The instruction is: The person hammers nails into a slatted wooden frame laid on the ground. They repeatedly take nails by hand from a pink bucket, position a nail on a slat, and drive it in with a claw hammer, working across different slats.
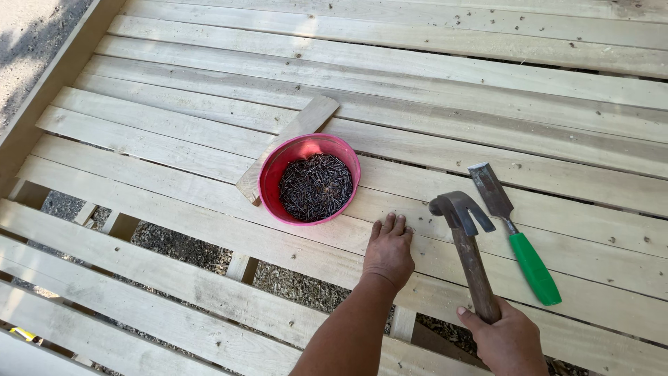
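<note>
My left hand [388, 249] rests palm down on a pale wooden slat [209, 209], fingers together, just right of a pink bowl [271, 182] full of dark nails [316, 186]. It holds nothing that I can see. My right hand [506, 339] grips the worn wooden handle of a claw hammer [466, 244]. The hammer's metal head hovers over the slat a little right of my left fingertips.
A chisel with a green handle [518, 237] lies on the slats right of the hammer. A short loose wood piece [289, 143] lies at an angle behind the bowl. Gaps between the near slats show gravel [174, 244] below. A frame edge runs along the left.
</note>
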### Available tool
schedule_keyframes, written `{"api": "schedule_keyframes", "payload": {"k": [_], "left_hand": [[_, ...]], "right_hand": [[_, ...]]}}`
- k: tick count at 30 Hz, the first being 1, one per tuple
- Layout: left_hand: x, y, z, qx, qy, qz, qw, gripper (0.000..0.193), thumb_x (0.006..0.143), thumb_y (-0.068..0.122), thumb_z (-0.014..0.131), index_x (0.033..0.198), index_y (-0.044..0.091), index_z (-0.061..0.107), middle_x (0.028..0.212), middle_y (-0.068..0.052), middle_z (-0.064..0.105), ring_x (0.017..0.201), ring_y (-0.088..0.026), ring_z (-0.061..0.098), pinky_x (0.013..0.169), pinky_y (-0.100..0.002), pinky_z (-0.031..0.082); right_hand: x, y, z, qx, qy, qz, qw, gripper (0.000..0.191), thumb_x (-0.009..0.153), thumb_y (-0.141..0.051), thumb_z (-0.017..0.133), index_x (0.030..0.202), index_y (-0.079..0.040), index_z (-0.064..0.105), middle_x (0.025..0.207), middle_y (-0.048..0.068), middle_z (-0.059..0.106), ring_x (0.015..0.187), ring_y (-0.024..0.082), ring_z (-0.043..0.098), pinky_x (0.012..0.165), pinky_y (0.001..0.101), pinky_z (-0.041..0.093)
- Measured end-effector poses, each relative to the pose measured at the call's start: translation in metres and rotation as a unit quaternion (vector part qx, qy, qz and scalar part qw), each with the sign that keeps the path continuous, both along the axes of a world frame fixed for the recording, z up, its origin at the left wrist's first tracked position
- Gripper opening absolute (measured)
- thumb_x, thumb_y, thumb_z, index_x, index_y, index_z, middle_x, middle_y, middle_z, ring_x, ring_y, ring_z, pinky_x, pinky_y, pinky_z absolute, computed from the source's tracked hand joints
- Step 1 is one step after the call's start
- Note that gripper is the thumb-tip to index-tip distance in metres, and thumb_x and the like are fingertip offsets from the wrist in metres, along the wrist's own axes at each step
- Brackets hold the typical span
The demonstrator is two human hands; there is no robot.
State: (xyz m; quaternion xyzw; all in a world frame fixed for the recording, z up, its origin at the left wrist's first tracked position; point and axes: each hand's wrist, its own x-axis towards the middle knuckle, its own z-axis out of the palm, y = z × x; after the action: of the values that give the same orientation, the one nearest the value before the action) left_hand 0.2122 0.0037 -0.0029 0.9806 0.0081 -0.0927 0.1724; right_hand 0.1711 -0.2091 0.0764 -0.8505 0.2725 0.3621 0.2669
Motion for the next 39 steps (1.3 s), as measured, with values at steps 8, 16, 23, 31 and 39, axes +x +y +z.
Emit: {"api": "schedule_keyframes", "payload": {"k": [8,16,23,31,39], "left_hand": [[0.002,0.0,0.018,-0.028,0.026,0.022,0.999,0.046,0.089,0.009,0.052,0.134,0.007,0.063,0.16,-0.01,0.042,0.153,-0.027,0.029,0.125,-0.046,0.019],[0.016,0.031,0.046,-0.151,-0.166,0.014,0.974,0.023,0.088,0.004,0.061,0.107,0.006,0.072,0.124,-0.009,0.069,0.129,-0.028,0.058,0.111,-0.04,0.047],[0.044,0.126,0.083,-0.094,-0.194,0.296,0.931,0.03,0.077,-0.002,0.068,0.105,0.01,0.072,0.122,-0.012,0.061,0.121,-0.038,0.054,0.103,-0.044,0.048],[0.051,0.132,0.093,-0.129,0.074,0.393,0.907,0.034,0.086,0.004,0.067,0.118,0.011,0.074,0.144,-0.013,0.051,0.128,-0.036,0.058,0.107,-0.045,0.05],[0.045,0.14,0.074,-0.159,-0.007,0.389,0.907,0.023,0.079,-0.003,0.068,0.099,0.007,0.078,0.124,-0.012,0.066,0.111,-0.033,0.067,0.095,-0.04,0.055]], "right_hand": [[-0.006,0.014,-0.009,-0.006,0.013,0.034,0.999,0.036,0.09,-0.034,0.082,0.108,-0.004,0.075,0.061,0.009,0.064,0.051,0.019,0.062,0.057,0.0367,0.052],[0.005,-0.006,-0.019,0.023,-0.029,-0.104,0.994,0.035,0.094,-0.029,0.079,0.096,0.005,0.07,0.059,0.013,0.055,0.046,0.021,0.053,0.047,0.04,0.046],[0.011,-0.02,-0.034,0.037,-0.13,-0.172,0.976,0.036,0.095,-0.026,0.077,0.088,0.006,0.064,0.06,0.012,0.057,0.047,0.022,0.055,0.044,0.0417,0.047],[0.011,-0.011,-0.035,-0.028,-0.118,-0.161,0.979,0.035,0.094,-0.03,0.077,0.086,0.003,0.067,0.06,0.013,0.06,0.048,0.023,0.062,0.047,0.0391,0.054],[0.01,-0.012,-0.036,-0.039,-0.124,-0.13,0.983,0.039,0.095,-0.032,0.076,0.083,0.004,0.068,0.06,0.014,0.064,0.049,0.024,0.064,0.051,0.04,0.057]]}}
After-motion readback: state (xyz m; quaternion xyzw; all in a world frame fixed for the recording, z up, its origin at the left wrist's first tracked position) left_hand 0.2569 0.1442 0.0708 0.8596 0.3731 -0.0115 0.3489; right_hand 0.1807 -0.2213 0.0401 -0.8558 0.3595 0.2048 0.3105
